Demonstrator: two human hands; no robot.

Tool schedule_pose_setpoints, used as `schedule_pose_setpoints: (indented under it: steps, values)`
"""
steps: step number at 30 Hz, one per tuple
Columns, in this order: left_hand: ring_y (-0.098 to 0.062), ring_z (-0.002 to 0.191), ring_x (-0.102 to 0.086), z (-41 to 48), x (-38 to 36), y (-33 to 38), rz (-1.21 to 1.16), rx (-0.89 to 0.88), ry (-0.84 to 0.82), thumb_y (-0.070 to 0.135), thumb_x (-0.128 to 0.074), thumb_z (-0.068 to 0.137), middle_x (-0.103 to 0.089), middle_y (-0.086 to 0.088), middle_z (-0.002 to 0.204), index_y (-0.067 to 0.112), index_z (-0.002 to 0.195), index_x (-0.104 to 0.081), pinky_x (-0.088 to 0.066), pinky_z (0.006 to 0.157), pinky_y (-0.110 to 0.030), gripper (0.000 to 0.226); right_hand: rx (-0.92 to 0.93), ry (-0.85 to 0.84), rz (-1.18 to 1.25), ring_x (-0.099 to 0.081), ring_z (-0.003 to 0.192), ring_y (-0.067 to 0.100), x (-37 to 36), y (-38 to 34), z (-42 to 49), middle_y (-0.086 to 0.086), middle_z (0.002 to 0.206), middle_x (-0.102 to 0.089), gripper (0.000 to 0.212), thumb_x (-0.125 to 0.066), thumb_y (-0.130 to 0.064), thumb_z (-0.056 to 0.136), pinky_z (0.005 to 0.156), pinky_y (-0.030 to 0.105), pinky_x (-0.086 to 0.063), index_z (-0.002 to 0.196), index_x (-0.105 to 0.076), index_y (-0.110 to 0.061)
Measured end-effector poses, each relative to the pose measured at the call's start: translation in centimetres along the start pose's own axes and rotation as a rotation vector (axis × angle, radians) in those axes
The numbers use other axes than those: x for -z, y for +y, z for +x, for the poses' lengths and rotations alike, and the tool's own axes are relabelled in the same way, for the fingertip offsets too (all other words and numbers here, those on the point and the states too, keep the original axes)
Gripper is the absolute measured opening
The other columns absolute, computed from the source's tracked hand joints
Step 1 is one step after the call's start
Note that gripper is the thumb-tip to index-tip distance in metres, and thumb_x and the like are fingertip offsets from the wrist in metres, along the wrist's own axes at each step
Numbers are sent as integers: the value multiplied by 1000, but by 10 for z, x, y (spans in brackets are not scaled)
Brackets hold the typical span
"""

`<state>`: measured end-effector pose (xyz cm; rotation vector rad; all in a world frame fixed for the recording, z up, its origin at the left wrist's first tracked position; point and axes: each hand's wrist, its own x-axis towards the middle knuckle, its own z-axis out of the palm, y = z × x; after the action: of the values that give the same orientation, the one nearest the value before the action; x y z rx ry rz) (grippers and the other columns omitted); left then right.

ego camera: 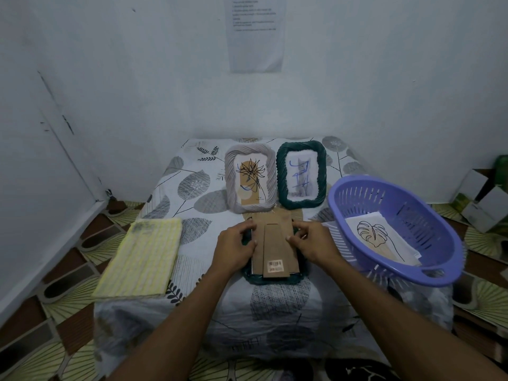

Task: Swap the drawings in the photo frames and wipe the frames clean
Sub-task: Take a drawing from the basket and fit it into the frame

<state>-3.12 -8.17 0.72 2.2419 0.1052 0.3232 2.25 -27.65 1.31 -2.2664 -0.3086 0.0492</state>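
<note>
Left hand [236,243] and right hand [310,242], fingers curled, grip opposite edges of the cardboard backing [275,243] on the face-down dark green frame [270,281], at picture centre on the table [220,312].

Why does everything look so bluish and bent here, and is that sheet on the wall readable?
Head view: dim, cool light tints the white walls blue-grey, with no hard shadows or glare. The wide lens bows the room's edges and stretches the forearms. The sheet on the wall is too soft to read. The near rim of the purple basket looks slightly smeared.
</note>
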Motion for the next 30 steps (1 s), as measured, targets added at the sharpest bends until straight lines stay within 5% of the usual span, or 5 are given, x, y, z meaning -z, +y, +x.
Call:
schedule_pose_setpoints:
  steps: [6,10,14,23,30]
  values:
    - [-17,121,-55,1,-3,-8,8,-15,-27,5,-69,82,-58,-5,134,10,125,-62,-35,97,-15,43,-8,-20,-47,-61,66,9,-3,3,1,-1,71,-67,40,-69,-23,87,55,16,-40,126,-62,-20]
    - [-24,120,-54,4,-5,-14,93,-57,-12,13,-70,80,-61,-7,129,14,120,-65,-39,107,-37,40,2,-31,-136,-61,69,14,-4,6,3,0,72,-65,36,-68,-29,87,62,24,-46,122,-66,-23]
    - [-23,126,-45,3,-11,-22,252,-76,-33,23,-65,83,-59,1,132,22,120,-64,-28,110,-48,36,33,-36,-280,-53,71,14,-4,4,1,-9,69,-54,27,-64,-33,88,65,29,-46,111,-70,-22]
    - [-24,133,-35,1,-14,-28,350,-142,16,39,-50,79,-53,-2,137,22,115,-67,-25,109,-42,44,49,-42,-393,-53,107,23,-7,4,-1,5,117,-48,44,-57,-42,89,84,33,-47,128,-57,-22]
    - [-20,138,-28,2,-15,-28,283,-100,-35,27,-59,84,-46,3,145,23,116,-60,-24,109,-40,32,-6,-29,-398,-57,102,25,-11,11,6,3,124,-42,60,-53,-51,87,78,33,-47,138,-43,-23]
